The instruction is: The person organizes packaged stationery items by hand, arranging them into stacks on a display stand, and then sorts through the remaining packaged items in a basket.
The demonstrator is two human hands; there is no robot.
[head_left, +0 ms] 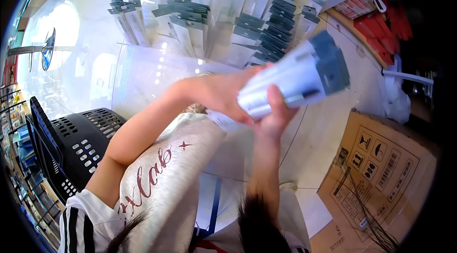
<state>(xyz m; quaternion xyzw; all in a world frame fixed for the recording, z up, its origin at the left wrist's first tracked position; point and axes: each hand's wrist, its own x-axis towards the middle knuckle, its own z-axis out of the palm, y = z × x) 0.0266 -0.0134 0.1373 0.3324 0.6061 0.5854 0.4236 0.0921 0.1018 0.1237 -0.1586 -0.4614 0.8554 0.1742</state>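
Observation:
A bundle of slim clear packets with dark grey-green header cards is held in front of me, tilted with the headers toward the upper right. My left hand reaches across and wraps the bundle's lower end, its fingers partly hidden behind it. From below, my right hand closes around the same bundle, thumb across the front. Both hands look slightly blurred. Beyond them, rows of similar packets lie overlapping on the floor, some close to the held bundle.
A black perforated basket stands at my left. Clear plastic sheeting covers part of the tiled floor. At the lower right lies a printed cardboard box. Red packages and a white plastic bag are along the right side.

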